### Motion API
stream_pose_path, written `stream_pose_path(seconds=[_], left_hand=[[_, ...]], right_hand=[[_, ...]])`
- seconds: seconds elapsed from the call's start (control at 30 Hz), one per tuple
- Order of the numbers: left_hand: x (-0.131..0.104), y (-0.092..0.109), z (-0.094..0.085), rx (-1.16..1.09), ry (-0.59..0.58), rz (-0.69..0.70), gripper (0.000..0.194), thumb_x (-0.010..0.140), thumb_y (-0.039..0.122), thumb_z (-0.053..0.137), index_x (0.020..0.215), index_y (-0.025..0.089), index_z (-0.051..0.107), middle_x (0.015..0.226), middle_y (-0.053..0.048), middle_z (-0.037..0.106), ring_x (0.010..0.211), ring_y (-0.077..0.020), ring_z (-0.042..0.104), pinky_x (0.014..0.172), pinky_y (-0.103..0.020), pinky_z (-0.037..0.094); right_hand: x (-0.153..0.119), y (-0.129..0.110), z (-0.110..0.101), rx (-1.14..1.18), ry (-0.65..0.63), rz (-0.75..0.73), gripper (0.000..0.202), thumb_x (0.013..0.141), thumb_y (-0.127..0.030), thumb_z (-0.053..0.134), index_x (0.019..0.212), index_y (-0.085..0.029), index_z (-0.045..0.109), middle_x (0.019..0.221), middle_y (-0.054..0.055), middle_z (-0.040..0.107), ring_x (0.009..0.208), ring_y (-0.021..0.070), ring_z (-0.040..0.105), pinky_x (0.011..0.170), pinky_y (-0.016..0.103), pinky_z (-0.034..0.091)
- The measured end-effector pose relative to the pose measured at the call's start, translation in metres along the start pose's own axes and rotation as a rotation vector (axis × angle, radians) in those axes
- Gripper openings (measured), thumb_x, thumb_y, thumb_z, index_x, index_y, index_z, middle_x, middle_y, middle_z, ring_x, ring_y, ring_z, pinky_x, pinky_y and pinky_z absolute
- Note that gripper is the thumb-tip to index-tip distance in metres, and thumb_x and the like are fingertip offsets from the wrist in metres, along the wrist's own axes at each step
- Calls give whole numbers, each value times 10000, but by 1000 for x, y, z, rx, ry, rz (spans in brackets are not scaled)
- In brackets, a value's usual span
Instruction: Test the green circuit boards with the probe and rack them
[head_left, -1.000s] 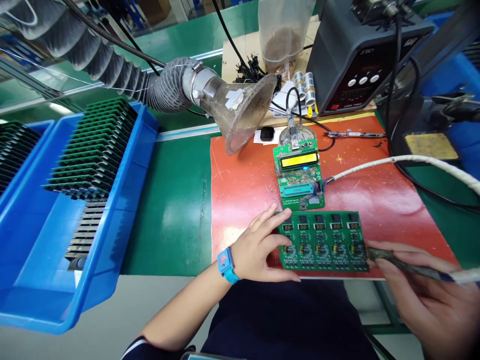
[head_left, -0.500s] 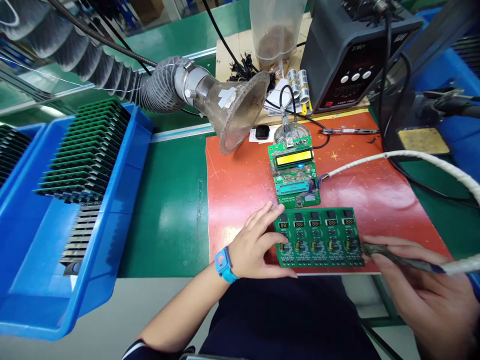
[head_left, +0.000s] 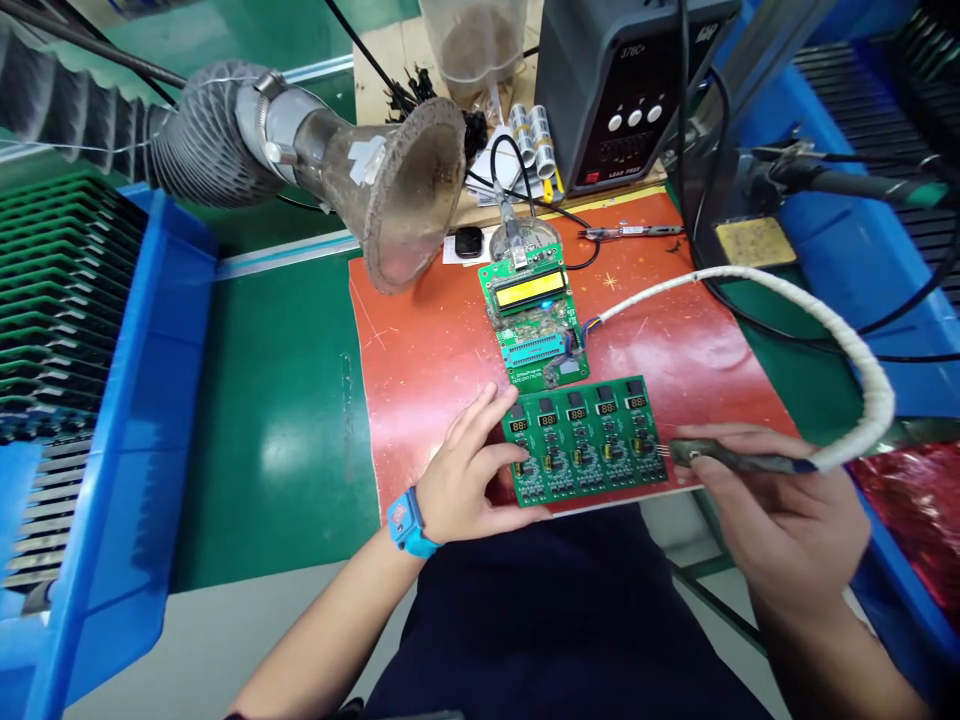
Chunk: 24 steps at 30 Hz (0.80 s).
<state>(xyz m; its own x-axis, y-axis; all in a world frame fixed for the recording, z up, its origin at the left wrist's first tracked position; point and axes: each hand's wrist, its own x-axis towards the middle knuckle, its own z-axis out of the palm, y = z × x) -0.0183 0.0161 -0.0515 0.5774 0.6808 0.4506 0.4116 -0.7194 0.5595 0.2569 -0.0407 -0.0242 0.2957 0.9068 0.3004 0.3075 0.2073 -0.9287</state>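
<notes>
A green circuit board panel (head_left: 585,440) with several small displays lies at the front edge of the red mat. My left hand (head_left: 472,470), wearing a blue watch, holds the panel's left end between thumb and fingers. My right hand (head_left: 780,500) pinches a dark probe (head_left: 720,455) whose thin pins are at the panel's right edge; whether they touch it is too small to tell. A white wrapped cable (head_left: 810,300) runs from the probe to a green programmer board (head_left: 532,315) with a lit yellow screen, just behind the panel.
A fume funnel (head_left: 412,200) hangs at the back left. A soldering station (head_left: 630,100) stands at the back right. Blue bins with boards flank the bench, one on the left (head_left: 142,400). A pen (head_left: 634,231) lies behind the cable.
The view has shifted to the right, and more of the right-hand bins shows. The panel is tilted slightly more. My right hand still holds the probe by the panel's right edge.
</notes>
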Motion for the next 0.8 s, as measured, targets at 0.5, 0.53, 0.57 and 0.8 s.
stream_pose_path(seconds=[0.5, 0.53, 0.57, 0.8], left_hand=[[-1, -1, 1, -8, -1, -3, 589, 737, 583, 783, 1089, 177, 539, 1533, -223, 378, 1471, -403, 296, 1095, -625, 412], [-1, 0, 1, -5, -2, -3, 591, 737, 587, 781, 1086, 176, 539, 1529, -226, 383, 1470, -403, 298, 1095, -621, 414], [-1, 0, 1, -3, -2, -4, 590, 738, 591, 779, 1083, 176, 540, 1527, -228, 385, 1470, -404, 297, 1095, -620, 415], [-1, 0, 2, -9, 4, -8, 587, 733, 591, 781, 1082, 184, 542, 1537, -220, 374, 1467, -404, 304, 1090, -624, 415]], right_hand=[[-4, 0, 9, -80, -185, -22, 241, 847, -79, 701, 1032, -216, 629, 1033, 33, 705, 937, 176, 710, 801, 280, 630], [-4, 0, 9, -103, -197, -40, 244, 844, -82, 705, 1034, -216, 631, 1029, 33, 707, 940, 179, 707, 828, 297, 622], [-3, 1, 8, -123, -208, -55, 245, 841, -87, 711, 1034, -217, 632, 1026, 32, 708, 941, 182, 706, 847, 308, 614], [-1, 4, 14, -155, -179, -71, 190, 834, -113, 720, 953, -215, 614, 971, 26, 715, 851, 171, 710, 723, 271, 612]])
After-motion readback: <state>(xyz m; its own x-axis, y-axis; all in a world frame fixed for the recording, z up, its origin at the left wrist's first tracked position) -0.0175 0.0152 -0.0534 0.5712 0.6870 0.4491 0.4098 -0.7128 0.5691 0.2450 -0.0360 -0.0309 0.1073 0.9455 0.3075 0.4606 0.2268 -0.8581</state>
